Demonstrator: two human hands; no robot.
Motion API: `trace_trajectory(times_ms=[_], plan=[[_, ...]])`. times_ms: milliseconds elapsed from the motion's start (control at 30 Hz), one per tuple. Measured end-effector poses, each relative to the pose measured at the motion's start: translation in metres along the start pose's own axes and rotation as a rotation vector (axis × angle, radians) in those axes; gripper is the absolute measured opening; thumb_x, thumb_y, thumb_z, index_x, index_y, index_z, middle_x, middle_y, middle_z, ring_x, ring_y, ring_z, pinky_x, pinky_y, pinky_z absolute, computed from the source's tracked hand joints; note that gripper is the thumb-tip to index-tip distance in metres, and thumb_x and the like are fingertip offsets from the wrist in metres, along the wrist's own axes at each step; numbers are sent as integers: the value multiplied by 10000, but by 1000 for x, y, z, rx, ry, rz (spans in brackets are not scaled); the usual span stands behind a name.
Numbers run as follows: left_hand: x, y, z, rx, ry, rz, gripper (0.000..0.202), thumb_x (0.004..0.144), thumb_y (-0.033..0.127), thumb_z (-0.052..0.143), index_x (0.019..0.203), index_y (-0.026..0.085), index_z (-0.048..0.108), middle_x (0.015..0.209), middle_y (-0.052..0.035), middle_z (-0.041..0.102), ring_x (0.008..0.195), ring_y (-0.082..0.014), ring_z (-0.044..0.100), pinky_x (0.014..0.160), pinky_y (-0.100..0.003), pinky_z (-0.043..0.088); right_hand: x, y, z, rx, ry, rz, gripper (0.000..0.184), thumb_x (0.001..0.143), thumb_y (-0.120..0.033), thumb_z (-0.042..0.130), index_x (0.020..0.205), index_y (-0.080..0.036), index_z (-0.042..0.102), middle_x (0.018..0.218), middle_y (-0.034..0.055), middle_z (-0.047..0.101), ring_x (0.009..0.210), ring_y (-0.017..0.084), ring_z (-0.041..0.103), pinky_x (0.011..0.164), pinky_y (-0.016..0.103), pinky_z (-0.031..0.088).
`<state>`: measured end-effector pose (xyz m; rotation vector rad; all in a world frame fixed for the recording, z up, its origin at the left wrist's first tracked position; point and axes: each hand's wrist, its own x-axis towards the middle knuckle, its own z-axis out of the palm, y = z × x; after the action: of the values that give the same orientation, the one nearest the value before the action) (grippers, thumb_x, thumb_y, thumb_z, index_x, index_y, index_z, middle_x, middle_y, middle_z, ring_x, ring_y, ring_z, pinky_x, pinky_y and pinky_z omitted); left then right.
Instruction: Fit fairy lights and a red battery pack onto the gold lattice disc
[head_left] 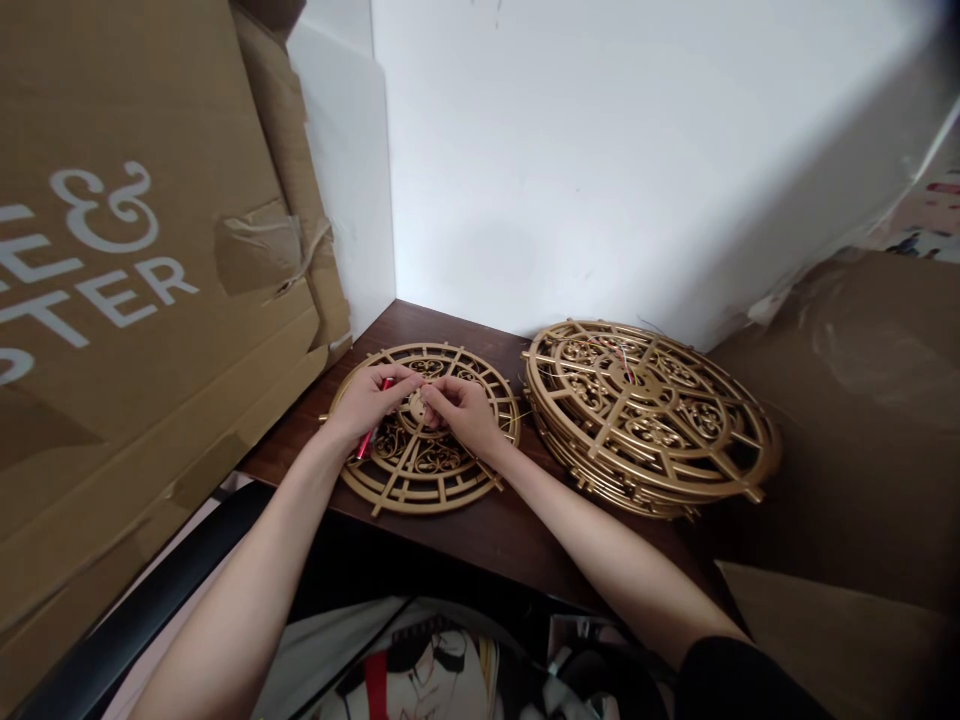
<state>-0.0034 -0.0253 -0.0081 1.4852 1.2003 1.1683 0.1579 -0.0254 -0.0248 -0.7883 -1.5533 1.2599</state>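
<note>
A round gold openwork disc (431,495), with scrollwork and short spokes past its rim, lies flat on the dark wooden table. Over its hub my left hand (369,400) is closed, thumb and forefinger pinched together. A slim red pen-like tool (365,444) is tucked in that same hand and slants down toward the disc's left side; its exact kind is unclear. My right hand (466,412) is also closed in a pinch, its fingertips almost meeting the left ones above the hub. Whatever is between the fingertips is too small to make out.
To the right stands a stack of similar gold discs (652,420), thin wires showing at the top one's centre. A large cardboard box (150,400) rises on the left, and more cardboard (847,400) on the right. A white wall (540,180) closes off the back of the table (465,535).
</note>
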Motion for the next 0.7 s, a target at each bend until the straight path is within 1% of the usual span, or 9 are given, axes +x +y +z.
trace_trajectory(times_ms=[100, 233, 300, 400, 500, 567, 633, 700], plan=[[0, -1, -1, 1, 11, 9, 271, 687, 424, 726, 693, 155, 685, 476, 54, 454, 457, -72, 325, 459, -221, 215, -1, -2, 1, 22, 2, -10, 346, 803, -500, 627, 691, -173, 599, 559, -23, 599, 476, 86, 518, 503, 218, 440], [0, -1, -1, 16, 50, 26, 224, 692, 373, 724, 701, 152, 688, 464, 58, 444, 451, -75, 320, 460, -222, 227, 0, -5, 3, 108, 44, 40, 305, 745, -462, 691, 738, -161, 643, 579, -17, 623, 489, 86, 528, 514, 223, 442], [0, 0, -1, 28, 82, 59, 212, 704, 364, 711, 696, 153, 690, 462, 55, 447, 454, -82, 334, 465, -224, 248, 2, -8, 3, 162, 46, 83, 291, 710, -443, 721, 731, -160, 657, 594, -12, 636, 491, 85, 531, 520, 228, 441], [0, 4, 1, 50, 131, 122, 213, 729, 369, 687, 708, 157, 695, 489, 40, 494, 481, -99, 385, 483, -226, 291, 6, -19, 0, 229, 21, 205, 285, 669, -422, 757, 727, -154, 682, 642, 3, 662, 512, 90, 561, 512, 228, 428], [-1, 14, 5, 93, 171, 196, 209, 753, 368, 674, 738, 161, 701, 585, 11, 591, 555, -121, 470, 526, -227, 351, 8, -32, -5, 321, -22, 310, 280, 649, -391, 786, 752, -144, 702, 686, 16, 681, 564, 96, 602, 530, 222, 433], [-2, 23, 8, 116, 190, 239, 200, 767, 356, 669, 743, 160, 698, 654, -1, 633, 611, -129, 510, 572, -229, 386, 9, -40, -9, 402, -48, 350, 289, 637, -376, 808, 775, -144, 705, 717, 23, 693, 608, 105, 625, 574, 234, 465], [-4, 33, 11, 136, 234, 273, 183, 777, 337, 665, 737, 161, 692, 649, 7, 622, 600, -120, 496, 571, -226, 380, 8, -48, -11, 467, -74, 376, 300, 630, -363, 826, 792, -144, 700, 738, 30, 699, 640, 114, 639, 620, 257, 497], [-8, 41, 14, 147, 263, 292, 171, 788, 326, 658, 745, 164, 688, 630, 17, 603, 553, -106, 453, 537, -222, 357, 8, -55, -12, 493, -90, 372, 297, 640, -355, 824, 802, -141, 698, 739, 32, 696, 641, 113, 636, 611, 256, 498]])
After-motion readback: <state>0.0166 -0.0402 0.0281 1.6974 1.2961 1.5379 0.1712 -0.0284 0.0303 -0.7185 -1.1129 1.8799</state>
